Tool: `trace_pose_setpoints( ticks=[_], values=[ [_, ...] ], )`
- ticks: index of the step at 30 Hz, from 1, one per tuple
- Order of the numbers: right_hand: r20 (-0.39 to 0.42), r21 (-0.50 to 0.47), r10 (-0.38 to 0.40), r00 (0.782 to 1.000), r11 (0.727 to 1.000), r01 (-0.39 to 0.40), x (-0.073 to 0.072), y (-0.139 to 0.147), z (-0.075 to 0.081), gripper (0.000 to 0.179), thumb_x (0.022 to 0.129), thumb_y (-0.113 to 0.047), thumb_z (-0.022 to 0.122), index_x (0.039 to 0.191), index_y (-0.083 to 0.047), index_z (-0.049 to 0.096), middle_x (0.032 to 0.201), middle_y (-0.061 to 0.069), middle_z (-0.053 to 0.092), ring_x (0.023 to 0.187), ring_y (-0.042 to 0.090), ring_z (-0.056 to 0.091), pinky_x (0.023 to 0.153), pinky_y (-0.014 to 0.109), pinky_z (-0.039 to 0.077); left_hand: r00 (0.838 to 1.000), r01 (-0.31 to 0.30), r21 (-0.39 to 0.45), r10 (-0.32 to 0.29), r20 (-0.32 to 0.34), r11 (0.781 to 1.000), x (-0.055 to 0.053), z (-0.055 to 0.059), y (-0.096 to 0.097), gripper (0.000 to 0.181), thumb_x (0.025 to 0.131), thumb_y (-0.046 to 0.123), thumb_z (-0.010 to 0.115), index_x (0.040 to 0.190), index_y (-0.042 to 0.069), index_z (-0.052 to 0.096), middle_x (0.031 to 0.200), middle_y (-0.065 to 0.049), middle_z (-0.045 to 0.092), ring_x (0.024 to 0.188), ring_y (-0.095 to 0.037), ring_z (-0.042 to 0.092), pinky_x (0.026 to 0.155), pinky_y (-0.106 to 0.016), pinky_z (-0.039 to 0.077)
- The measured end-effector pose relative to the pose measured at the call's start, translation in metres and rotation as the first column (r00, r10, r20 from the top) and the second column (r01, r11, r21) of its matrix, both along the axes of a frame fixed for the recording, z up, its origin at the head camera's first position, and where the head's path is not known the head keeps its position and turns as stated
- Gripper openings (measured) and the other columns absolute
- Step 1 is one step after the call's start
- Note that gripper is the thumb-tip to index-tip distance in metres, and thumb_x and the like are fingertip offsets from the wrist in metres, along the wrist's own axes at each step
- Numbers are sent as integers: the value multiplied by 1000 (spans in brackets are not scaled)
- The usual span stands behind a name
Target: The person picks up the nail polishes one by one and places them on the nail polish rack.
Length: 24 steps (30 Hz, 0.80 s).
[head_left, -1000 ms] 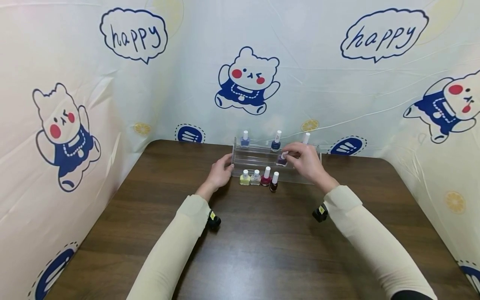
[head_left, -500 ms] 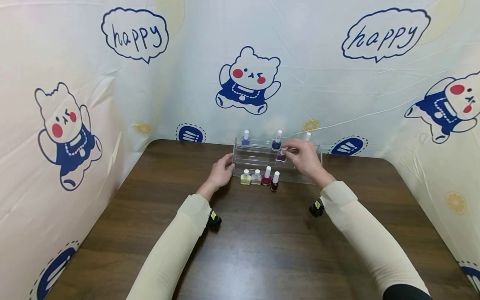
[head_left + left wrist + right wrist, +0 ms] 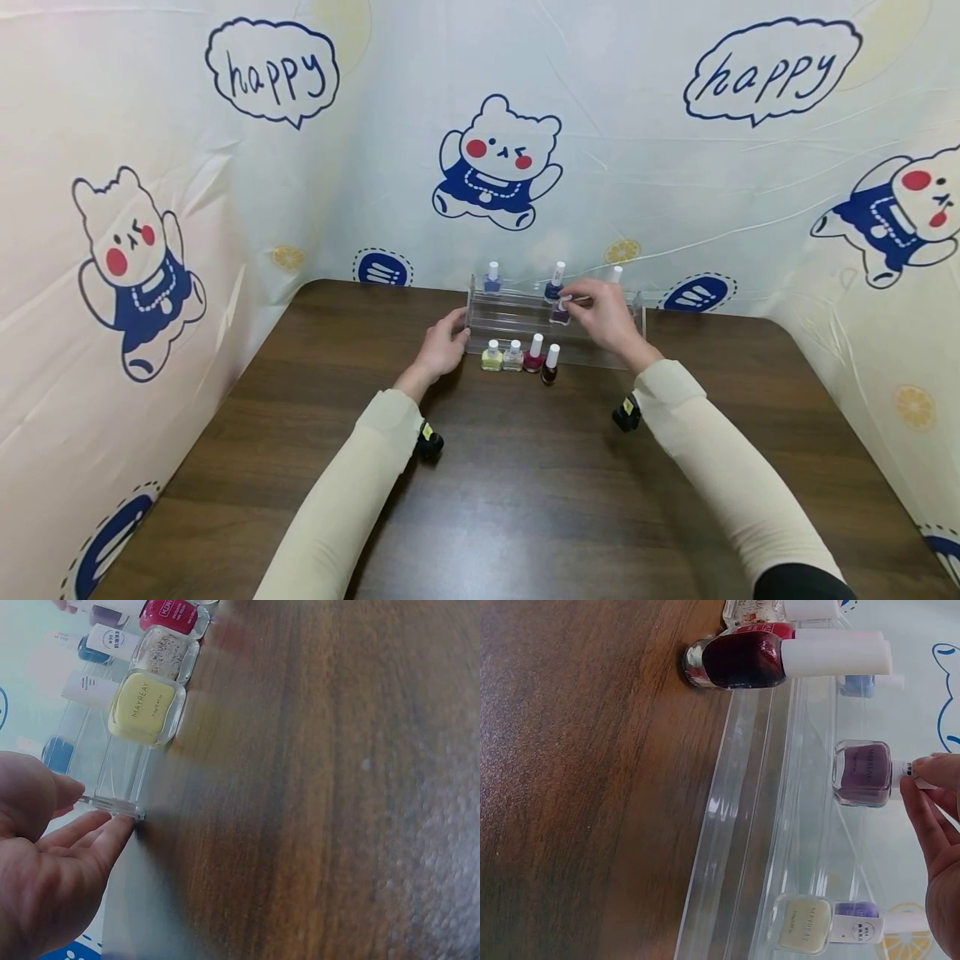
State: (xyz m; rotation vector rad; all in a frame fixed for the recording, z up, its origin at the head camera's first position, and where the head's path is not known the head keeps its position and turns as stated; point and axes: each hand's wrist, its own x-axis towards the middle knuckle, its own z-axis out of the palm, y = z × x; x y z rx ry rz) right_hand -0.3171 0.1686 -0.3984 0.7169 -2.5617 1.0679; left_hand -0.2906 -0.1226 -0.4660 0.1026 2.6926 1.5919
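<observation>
My right hand point(image 3: 603, 312) pinches the white cap of a purple nail polish bottle point(image 3: 866, 774) between thumb and fingertips. The bottle is upright at the middle tier of a clear stepped display rack point(image 3: 510, 315). At the rack's left end, my left hand point(image 3: 441, 346) holds the end panel, thumb on one side and fingers on the other point(image 3: 112, 838). On the top tier stand a dark blue bottle point(image 3: 553, 290) and a light blue one point(image 3: 492, 284). A cream bottle point(image 3: 806, 924) sits on the rack to the right, hidden behind my right hand in the head view.
In front of the rack stand a yellow bottle point(image 3: 146, 709), a clear speckled bottle point(image 3: 166, 654), a crimson bottle point(image 3: 533, 361) and a dark red bottle point(image 3: 746, 660). The wooden table point(image 3: 480, 500) reaches back to a printed cloth point(image 3: 630, 150).
My right hand has shifted slightly left and back with the purple nail polish bottle, bringing it closer to the dark blue one. My left hand stays at the rack's end.
</observation>
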Motion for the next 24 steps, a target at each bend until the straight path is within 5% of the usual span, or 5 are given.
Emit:
trace_pose_setpoints(
  ticks=[24],
  values=[
    [47, 65, 30, 998, 997, -33, -11, -6, -17, 18, 94, 3, 70, 111, 5, 74, 112, 20, 73, 96, 35, 73, 84, 46, 61, 1000, 1, 7, -1, -2, 1000, 3, 1, 1, 49, 107, 6, 48, 155, 8, 41, 150, -21, 52, 134, -32, 55, 112, -41, 46]
  ],
)
